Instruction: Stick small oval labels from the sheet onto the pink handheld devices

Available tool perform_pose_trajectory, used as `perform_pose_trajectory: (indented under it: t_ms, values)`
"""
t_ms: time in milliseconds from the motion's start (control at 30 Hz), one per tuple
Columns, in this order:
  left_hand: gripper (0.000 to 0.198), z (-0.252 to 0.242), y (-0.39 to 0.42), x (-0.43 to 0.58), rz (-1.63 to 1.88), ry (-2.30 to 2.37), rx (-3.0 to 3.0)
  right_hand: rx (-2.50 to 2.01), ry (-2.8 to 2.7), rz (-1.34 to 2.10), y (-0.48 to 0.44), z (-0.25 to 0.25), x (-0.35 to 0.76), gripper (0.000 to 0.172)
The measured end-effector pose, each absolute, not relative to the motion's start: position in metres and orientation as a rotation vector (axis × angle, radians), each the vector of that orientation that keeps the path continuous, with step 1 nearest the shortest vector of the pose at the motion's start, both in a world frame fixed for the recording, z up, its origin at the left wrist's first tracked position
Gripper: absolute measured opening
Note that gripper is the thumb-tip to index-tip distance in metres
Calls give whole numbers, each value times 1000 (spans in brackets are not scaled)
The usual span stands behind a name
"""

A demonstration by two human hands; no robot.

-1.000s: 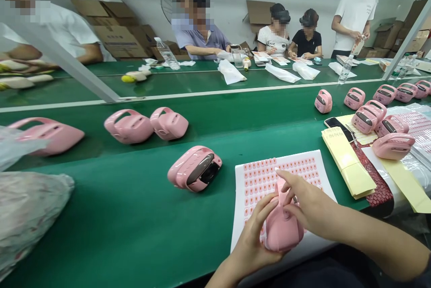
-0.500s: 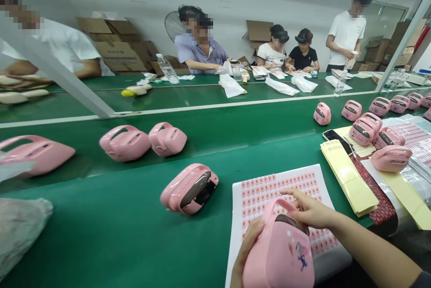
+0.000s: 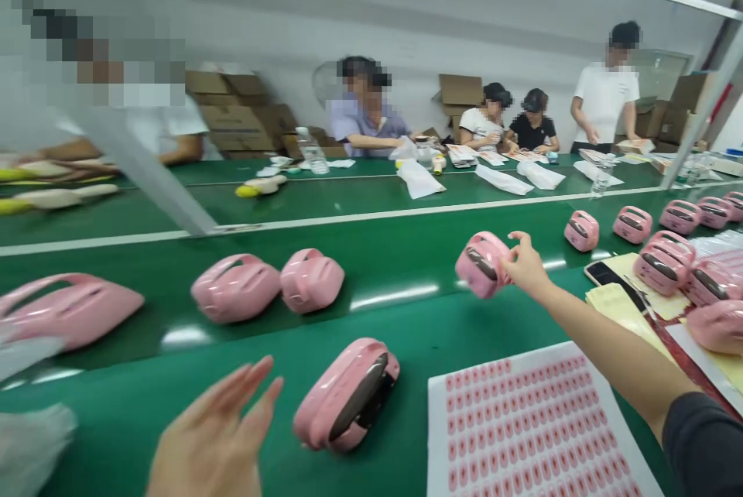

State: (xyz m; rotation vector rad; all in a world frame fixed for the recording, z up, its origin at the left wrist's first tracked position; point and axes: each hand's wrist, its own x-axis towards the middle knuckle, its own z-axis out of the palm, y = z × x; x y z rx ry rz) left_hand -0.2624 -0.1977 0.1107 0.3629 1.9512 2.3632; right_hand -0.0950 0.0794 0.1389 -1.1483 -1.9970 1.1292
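In the head view, the person's right hand point(image 3: 527, 265) has moved off the white sticker sheet and now reaches out over the green conveyor belt point(image 3: 418, 334). Its fingers are curled and pressed against the end of a glossy pink plastic case point(image 3: 483, 265) with a loop handle and a dark oval window. The case sits tilted just beyond the hand, its window turned left; in the earlier frame it was cupped in both hands over the sheet. Whether it rests on the belt or is held just above it cannot be told. The left hand point(image 3: 214, 435) no longer touches the case: blurred at the lower edge, it is open with its fingers spread, near a second pink case point(image 3: 347, 396) lying on the belt but not touching it. The white sheet of pink oval stickers point(image 3: 531, 427) now lies uncovered beside the right forearm point(image 3: 609, 350) and its dark sleeve point(image 3: 696, 443). Further right, more pink cases point(image 3: 662, 265) stand near a black smartphone point(image 3: 607, 275) and pale yellow paper pads point(image 3: 615, 307). Beyond the belt stands a co-worker in a white T-shirt point(image 3: 604, 102).
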Motion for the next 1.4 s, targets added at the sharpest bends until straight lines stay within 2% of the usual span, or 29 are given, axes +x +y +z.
perform_pose_trajectory:
  t_ms: [100, 333, 533, 667, 800, 900, 1000, 1100, 1200, 1300, 1367, 1400]
  values:
    - [16, 129, -182, -315, 2178, 2006, 222, -1256, -2010, 990, 114, 128, -123, 57]
    - [21, 116, -130, -397, 1947, 1944, 39, -1493, -1959, 932, 157, 105, -123, 68]
    - [32, 119, -98, -415, 1869, 1883, 84, -1310, -1934, 998, 135, 113, -96, 66]
    - [25, 142, -97, -397, 1873, 1928, 224, -1074, -1939, 1174, 97, 118, -84, 61]
    - [7, 167, -112, -342, 1880, 1987, 518, -720, -1763, 1602, 52, 131, -82, 67]
    - [10, 170, -128, -285, 1836, 2073, 827, -549, -1527, 1860, 19, 146, -84, 75]
    - [16, 156, -137, -233, 1652, 2292, 1583, -435, -1288, 2008, -9, 154, -84, 77]
    - [21, 134, -138, -195, 1589, 2253, 2156, -399, -1109, 2062, -27, 151, -77, 72]
    - [29, 118, -140, -168, 1590, 2016, 2426, -476, -1010, 2047, -31, 139, -58, 63]
    - [24, 107, -149, -144, 1809, 1774, 2237, -573, -1029, 2080, -23, 126, -31, 56]
    - [16, 99, -154, -129, 2207, 1694, 1625, -605, -1093, 2127, -17, 120, -12, 56]
    - [23, 94, -156, -121, 2342, 1614, 1213, -612, -1140, 2163, -15, 117, -3, 56]
